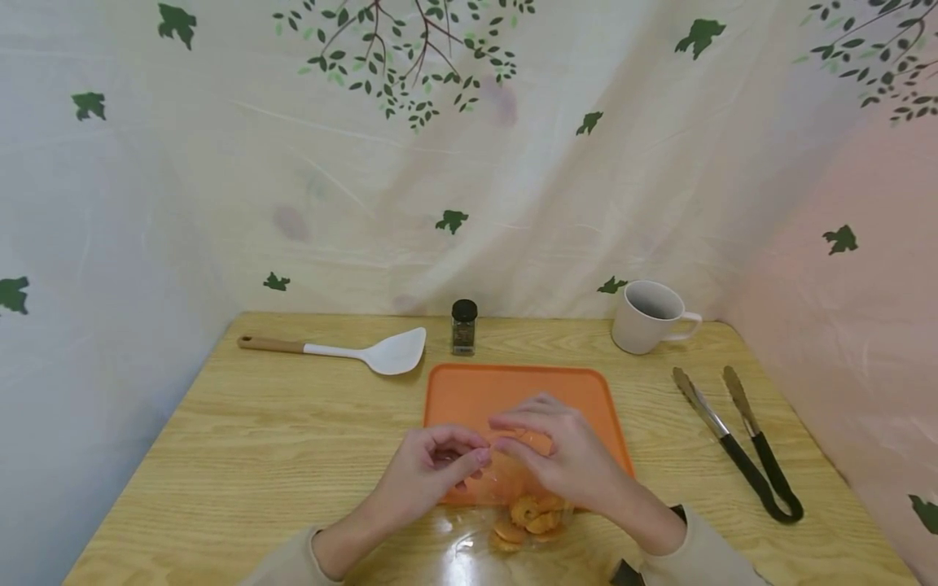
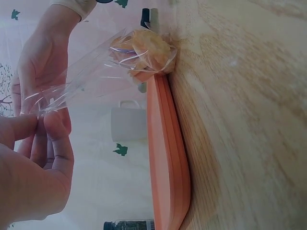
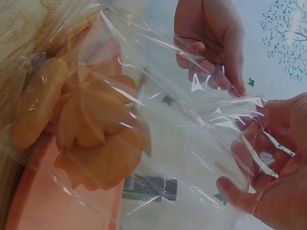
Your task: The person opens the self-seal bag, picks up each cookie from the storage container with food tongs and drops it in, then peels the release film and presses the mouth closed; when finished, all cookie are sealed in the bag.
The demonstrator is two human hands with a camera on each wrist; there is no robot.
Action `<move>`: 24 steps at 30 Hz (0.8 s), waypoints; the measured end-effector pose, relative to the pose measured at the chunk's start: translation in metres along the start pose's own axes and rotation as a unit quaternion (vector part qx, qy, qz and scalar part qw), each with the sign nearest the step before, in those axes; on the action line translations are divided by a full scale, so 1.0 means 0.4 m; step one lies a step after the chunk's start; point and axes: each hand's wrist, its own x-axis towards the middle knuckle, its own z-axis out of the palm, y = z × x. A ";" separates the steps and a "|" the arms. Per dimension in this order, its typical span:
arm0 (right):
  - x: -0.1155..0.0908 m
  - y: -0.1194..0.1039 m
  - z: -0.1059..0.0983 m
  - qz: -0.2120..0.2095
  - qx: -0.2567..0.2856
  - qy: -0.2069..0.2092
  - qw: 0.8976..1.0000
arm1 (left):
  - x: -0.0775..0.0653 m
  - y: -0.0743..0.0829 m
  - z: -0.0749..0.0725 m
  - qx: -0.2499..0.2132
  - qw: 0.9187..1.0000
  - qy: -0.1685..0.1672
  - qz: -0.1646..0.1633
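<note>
A clear plastic bag [image 3: 192, 124] of golden, ridged cookies [image 1: 538, 514] hangs low by the near edge of an orange tray [image 1: 523, 378]. My left hand [image 1: 432, 464] pinches the top of the bag between thumb and fingertips, as the left wrist view shows. Opposite it, my right hand [image 1: 564, 452] curves its fingers and thumb around the bag's upper part, thumb and index finger a little apart. In the right wrist view, shiny plastic folds lie across these fingers, and the cookies are bunched at the bottom of the bag.
Behind the tray stands a small black-capped spice jar [image 1: 463, 330]. A white spatula [image 1: 396, 352] with a wooden handle lies at the back left. To the right are a white mug [image 1: 641, 325] and black-handled tongs [image 1: 747, 456]. A leaf-printed curtain [image 1: 469, 163] surrounds the table.
</note>
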 end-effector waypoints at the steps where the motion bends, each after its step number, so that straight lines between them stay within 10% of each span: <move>1: 0.000 0.000 0.000 -0.004 -0.001 0.000 1.000 | 0.000 0.000 0.000 0.001 1.000 0.000 0.000; 24: 0.003 -0.014 0.005 -0.038 -0.045 0.023 0.998 | -0.002 0.004 0.003 0.011 1.000 0.001 -0.005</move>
